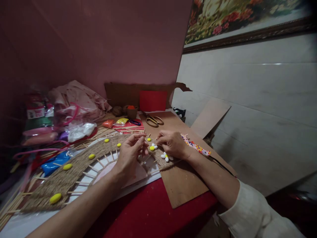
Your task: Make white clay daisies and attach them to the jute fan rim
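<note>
A fan-shaped piece of woven jute twine [76,164] on thin sticks lies across the table, dotted with yellow oval pieces [55,198]. Near its right end, white petals surround a yellow centre in a small flower [166,157]. Just above that is a second, partial flower [153,147] with fewer white petals. My left hand [131,153] is over the fan's inner edge, thumb and forefinger pinched; whatever is between them is too small to make out. Beside the partial flower, my right hand [172,143] has its fingertips pressed together low over the weave, their contents hidden.
Brass-handled scissors [154,121] lie behind my hands on a brown board [183,188]. Bags of coloured clay, including a blue one [55,162] and a yellow one [122,121], are at the left and back. A flower-patterned strip [195,145] lies beyond my right wrist.
</note>
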Demonstrator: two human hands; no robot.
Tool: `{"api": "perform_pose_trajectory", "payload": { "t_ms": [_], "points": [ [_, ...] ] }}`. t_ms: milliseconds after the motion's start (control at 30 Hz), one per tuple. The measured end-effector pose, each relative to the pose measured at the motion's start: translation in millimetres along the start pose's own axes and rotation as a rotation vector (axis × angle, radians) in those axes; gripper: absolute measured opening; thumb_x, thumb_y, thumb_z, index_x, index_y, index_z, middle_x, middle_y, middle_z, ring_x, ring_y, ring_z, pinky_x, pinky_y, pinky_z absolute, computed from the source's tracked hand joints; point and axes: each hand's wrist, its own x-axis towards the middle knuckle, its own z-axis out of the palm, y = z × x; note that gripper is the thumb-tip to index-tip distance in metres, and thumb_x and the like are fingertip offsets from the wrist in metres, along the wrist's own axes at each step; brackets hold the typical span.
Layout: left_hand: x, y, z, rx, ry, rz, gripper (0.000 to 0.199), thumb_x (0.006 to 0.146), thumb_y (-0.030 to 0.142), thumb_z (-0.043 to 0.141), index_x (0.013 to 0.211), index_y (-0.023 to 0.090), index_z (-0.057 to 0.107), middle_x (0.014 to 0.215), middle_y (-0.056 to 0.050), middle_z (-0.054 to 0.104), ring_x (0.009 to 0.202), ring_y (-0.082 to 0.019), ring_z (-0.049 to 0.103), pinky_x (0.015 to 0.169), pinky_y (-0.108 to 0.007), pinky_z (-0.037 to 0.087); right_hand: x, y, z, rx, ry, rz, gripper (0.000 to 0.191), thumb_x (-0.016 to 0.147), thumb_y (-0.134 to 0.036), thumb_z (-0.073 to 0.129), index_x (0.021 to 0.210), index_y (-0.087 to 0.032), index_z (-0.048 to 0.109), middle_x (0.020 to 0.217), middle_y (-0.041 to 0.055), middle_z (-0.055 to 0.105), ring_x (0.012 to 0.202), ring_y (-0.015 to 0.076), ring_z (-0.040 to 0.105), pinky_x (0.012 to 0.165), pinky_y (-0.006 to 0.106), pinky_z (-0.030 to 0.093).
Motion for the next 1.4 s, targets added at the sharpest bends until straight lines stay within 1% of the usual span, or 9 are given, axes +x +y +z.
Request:
{"api": "perform_pose_trajectory", "payload": {
  "t_ms": [167, 367, 500, 633, 733, 867, 1067, 1300, 1400],
  "points": [
    [1, -1, 0.4, -0.024, 0.012, -0.001, 0.025, 0.07, 0.028, 0.073, 0.086, 0.013, 0.063, 0.065, 0.001, 0.062, 0.047, -0.008, 0.054, 0.046, -0.019, 0.04, 1, 1, 3, -0.023, 0.029, 0.021, 0.026, 0.079, -0.012, 0.057, 0.096, -0.024, 0.072, 0.083, 0.0029, 0.064, 0.075, 0.0139, 0.055, 0.061, 0.023, 0.034],
    [0, -1, -0.2, -0.011, 0.031, -0.013, 0.025, 0.071, 0.029, 0.072, 0.087, 0.013, 0.063, 0.066, 0.0, 0.063, 0.048, -0.008, 0.055, 0.047, -0.019, 0.039, 8, 9, 8, 0.056, 0.019, 0.042, 0.01, 0.083, -0.018, 0.061, 0.081, -0.019, 0.071, 0.078, 0.0026, 0.063, 0.072, 0.012, 0.054, 0.063, 0.023, 0.034],
    [-1, -2, 1.4, 0.009, 0.029, 0.029, 0.022, 0.073, 0.029, 0.071, 0.087, 0.013, 0.063, 0.069, -0.001, 0.064, 0.052, -0.009, 0.056, 0.05, -0.02, 0.041, 11, 3, -4, 0.128, 0.026, 0.11, 0.016, 0.088, -0.017, 0.053, 0.093, -0.017, 0.068, 0.082, 0.0044, 0.068, 0.075, 0.0138, 0.058, 0.067, 0.025, 0.038],
    [-2, -4, 1.8, 0.106, 0.061, 0.089, 0.021, 0.076, 0.03, 0.068, 0.088, 0.014, 0.065, 0.073, -0.003, 0.067, 0.068, -0.014, 0.062, 0.065, -0.025, 0.048, 12, -10, -18, 0.329, -0.01, 0.19, 0.023, 0.091, -0.014, 0.042, 0.104, -0.016, 0.061, 0.085, 0.0043, 0.067, 0.071, 0.0115, 0.059, 0.065, 0.024, 0.041],
    [0, -7, -0.1, 0.167, 0.064, 0.111, 0.022, 0.077, 0.032, 0.067, 0.089, 0.014, 0.066, 0.076, -0.004, 0.069, 0.074, -0.015, 0.064, 0.071, -0.027, 0.049, 15, -18, -22, 0.394, -0.056, 0.143, 0.024, 0.085, -0.007, 0.042, 0.101, -0.014, 0.059, 0.085, 0.0037, 0.064, 0.068, 0.0103, 0.055, 0.062, 0.023, 0.041],
    [1, -8, -1.4, 0.139, 0.059, 0.107, 0.023, 0.077, 0.033, 0.067, 0.09, 0.015, 0.065, 0.076, -0.003, 0.069, 0.072, -0.015, 0.064, 0.071, -0.028, 0.049, 23, -18, -18, 0.333, -0.079, 0.057, 0.026, 0.076, -0.001, 0.048, 0.097, -0.014, 0.057, 0.084, 0.0034, 0.061, 0.069, 0.0114, 0.051, 0.062, 0.023, 0.039],
    [-1, -5, -0.7, 0.098, 0.073, 0.076, 0.025, 0.074, 0.034, 0.07, 0.088, 0.014, 0.064, 0.073, -0.003, 0.068, 0.069, -0.014, 0.064, 0.07, -0.027, 0.049, 25, -10, -2, 0.306, -0.08, -0.006, 0.045, 0.069, 0.007, 0.045, 0.109, -0.012, 0.052, 0.089, 0.005, 0.061, 0.067, 0.0108, 0.05, 0.062, 0.023, 0.039],
    [2, -7, -1.9, 0.09, 0.071, 0.087, 0.024, 0.074, 0.033, 0.07, 0.087, 0.013, 0.065, 0.071, -0.003, 0.067, 0.066, -0.013, 0.062, 0.069, -0.026, 0.049, 21, -9, 4, 0.303, -0.063, -0.026, 0.047, 0.071, 0.007, 0.044, 0.115, -0.01, 0.05, 0.089, 0.0054, 0.059, 0.064, 0.0101, 0.05, 0.06, 0.023, 0.04],
    [1, -7, -1.5, 0.078, 0.068, 0.089, 0.023, 0.073, 0.032, 0.07, 0.086, 0.014, 0.065, 0.071, -0.003, 0.067, 0.066, -0.013, 0.062, 0.068, -0.027, 0.049, 20, -7, 5, 0.308, -0.047, -0.057, 0.05, 0.069, 0.008, 0.045, 0.115, -0.011, 0.05, 0.091, 0.0068, 0.06, 0.068, 0.0114, 0.052, 0.062, 0.023, 0.041]
  ]
}}
